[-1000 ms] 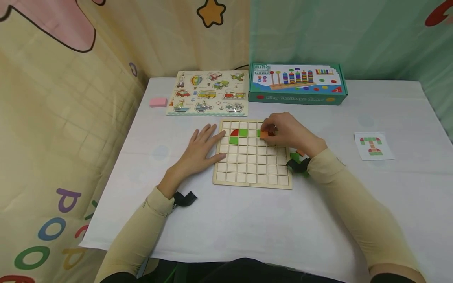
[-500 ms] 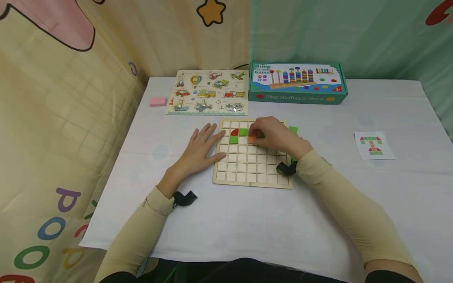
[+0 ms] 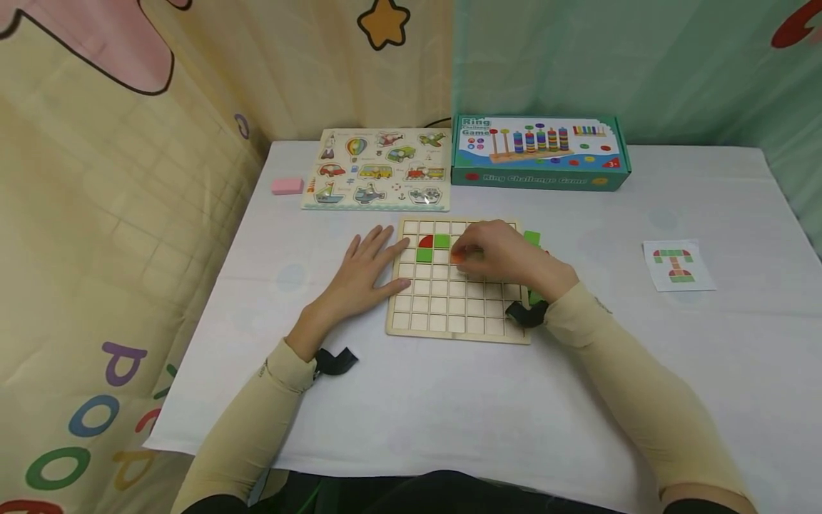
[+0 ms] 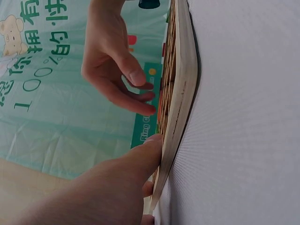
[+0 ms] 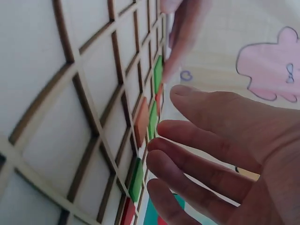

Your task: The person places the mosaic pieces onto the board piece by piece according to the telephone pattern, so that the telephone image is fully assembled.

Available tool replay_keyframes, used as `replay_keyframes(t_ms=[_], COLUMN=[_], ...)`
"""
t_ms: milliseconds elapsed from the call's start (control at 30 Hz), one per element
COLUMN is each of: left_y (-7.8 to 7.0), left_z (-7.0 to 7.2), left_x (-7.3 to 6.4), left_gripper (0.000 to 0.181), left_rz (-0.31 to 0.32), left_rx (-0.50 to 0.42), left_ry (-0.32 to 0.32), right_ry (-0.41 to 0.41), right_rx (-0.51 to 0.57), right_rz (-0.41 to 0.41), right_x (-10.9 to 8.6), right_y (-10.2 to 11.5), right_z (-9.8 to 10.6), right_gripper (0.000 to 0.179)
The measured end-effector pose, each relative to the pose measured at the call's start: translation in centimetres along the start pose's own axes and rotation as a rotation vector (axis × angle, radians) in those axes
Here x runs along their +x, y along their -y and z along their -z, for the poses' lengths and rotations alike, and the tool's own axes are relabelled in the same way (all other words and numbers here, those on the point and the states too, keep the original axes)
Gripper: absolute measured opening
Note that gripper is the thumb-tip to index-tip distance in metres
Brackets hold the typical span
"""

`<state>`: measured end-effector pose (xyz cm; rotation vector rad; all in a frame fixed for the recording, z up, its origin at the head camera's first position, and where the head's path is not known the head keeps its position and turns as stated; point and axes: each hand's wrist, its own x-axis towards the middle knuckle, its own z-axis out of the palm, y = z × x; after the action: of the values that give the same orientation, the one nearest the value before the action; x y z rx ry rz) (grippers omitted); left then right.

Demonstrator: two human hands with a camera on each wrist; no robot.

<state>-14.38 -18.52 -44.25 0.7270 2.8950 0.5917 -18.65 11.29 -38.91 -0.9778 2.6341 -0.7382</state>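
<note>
A wooden grid board (image 3: 437, 307) lies on the white table. Beside its left edge my left hand (image 3: 362, 270) is spread flat; the thumb and a fingertip touch the rim. Over the upper middle cells is my right hand (image 3: 504, 250), bent above an orange square tile (image 3: 457, 257). In the right wrist view the orange tile (image 5: 141, 122) sits in a cell, and the thumb and fingers stand apart beside it without pinching it. A red quarter-round tile (image 3: 427, 242) and green square tiles (image 3: 442, 241) occupy upper left cells. My right hand hides tiles farther right.
Loose green tiles (image 3: 532, 238) lie by the board's right edge, partly hidden by the wrist. A pattern card (image 3: 681, 265) rests at the right. Behind are a vehicle picture puzzle (image 3: 379, 170), a ring game box (image 3: 539, 153) and a pink block (image 3: 287, 186).
My right hand has moved left and slightly nearer, bringing the orange tile from the right into a middle cell and letting it go. The left hand stays in place.
</note>
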Motion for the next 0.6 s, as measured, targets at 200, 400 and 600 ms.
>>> replay_keyframes(t_ms=[200, 400, 600], left_y=[0.0, 0.1, 0.0], left_z=[0.0, 0.0, 0.0], left_x=[0.0, 0.0, 0.0], left_gripper=[0.077, 0.077, 0.077], left_rz=[0.001, 0.005, -0.004], left_rx=[0.003, 0.013, 0.003], left_ry=[-0.005, -0.002, -0.006], right_ry=[-0.059, -0.137, -0.115], right_rx=[0.056, 0.034, 0.06], right_rz=[-0.081, -0.139, -0.264], right_x=[-1.5, -3.3, -4.5], right_y=[-1.4, -4.3, -6.6], right_z=[2.2, 5.1, 6.2], right_gripper=[0.028, 0.028, 0.03])
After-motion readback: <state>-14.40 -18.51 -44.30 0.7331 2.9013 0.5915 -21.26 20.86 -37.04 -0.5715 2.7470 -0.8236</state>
